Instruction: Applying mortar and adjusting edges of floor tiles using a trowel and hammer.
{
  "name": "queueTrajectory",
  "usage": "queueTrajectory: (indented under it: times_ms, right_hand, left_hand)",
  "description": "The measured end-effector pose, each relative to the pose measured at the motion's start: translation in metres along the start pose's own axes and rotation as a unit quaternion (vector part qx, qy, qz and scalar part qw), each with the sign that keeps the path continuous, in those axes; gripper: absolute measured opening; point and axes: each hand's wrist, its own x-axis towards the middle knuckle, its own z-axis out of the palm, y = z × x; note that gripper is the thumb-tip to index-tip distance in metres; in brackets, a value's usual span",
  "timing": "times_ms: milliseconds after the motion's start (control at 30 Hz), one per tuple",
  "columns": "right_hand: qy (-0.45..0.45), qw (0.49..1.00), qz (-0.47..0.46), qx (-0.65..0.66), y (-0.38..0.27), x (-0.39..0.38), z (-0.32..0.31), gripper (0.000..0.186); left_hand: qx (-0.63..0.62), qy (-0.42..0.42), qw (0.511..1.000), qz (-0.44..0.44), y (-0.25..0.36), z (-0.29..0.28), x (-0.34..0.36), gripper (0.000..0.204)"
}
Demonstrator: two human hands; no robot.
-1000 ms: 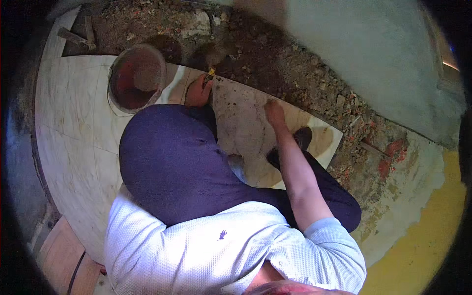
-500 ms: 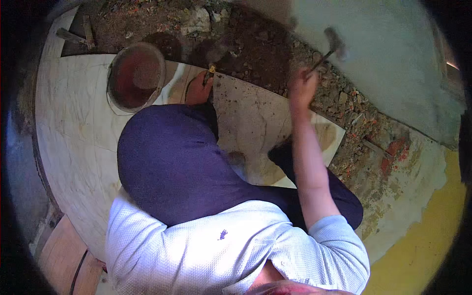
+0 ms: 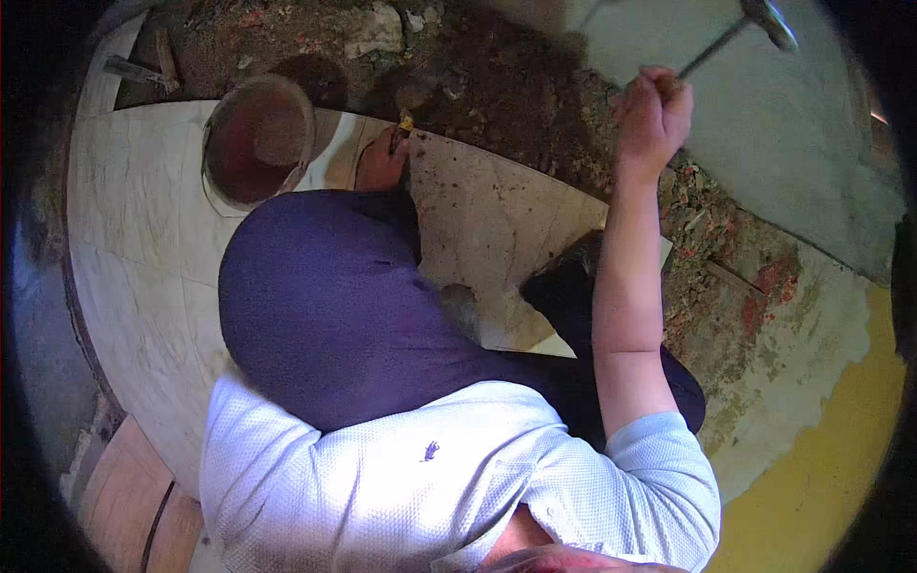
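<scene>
Hammer (image 3: pixel 735 33) raised far right, gripped by its handle in the right hand (image 3: pixel 652 115), left hand (image 3: pixel 382 158) closed around a yellow-topped chisel (image 3: pixel 403 129) at the tile (image 3: pixel 487 220) far edge, bucket (image 3: pixel 258 143) just left.

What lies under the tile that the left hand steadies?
Past the tile's far edge lies bare brown dirt and rubble. The left hand rests at that edge. Whatever lies directly beneath is covered by the tile.
</scene>
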Motion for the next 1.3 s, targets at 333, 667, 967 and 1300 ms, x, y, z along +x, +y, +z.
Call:
queueTrajectory:
  times_ms: [333,667,967,1300]
  right_hand:
    - [-0.232,0.902,0.136,-0.338,0.184,-0.164,0.01,0.033]
    - [0.055,0.987,-0.034,0.149,-0.028,0.006,0.007,0.01]
    - [-0.142,0.935,0.187,-0.265,0.155,-0.161,-0.003,0.023]
    - [0.076,0.993,-0.004,0.09,-0.011,0.004,0.008,0.026]
  left_hand:
    - [0.003,-0.017,1.0,0.019,-0.012,0.006,0.003,0.06]
    - [0.0,-0.03,0.999,-0.034,0.005,-0.008,-0.002,0.064]
    - [-0.011,-0.047,0.999,0.008,0.004,0.003,-0.005,0.064]
    - [-0.008,0.002,1.0,-0.025,0.002,0.0,-0.005,0.053]
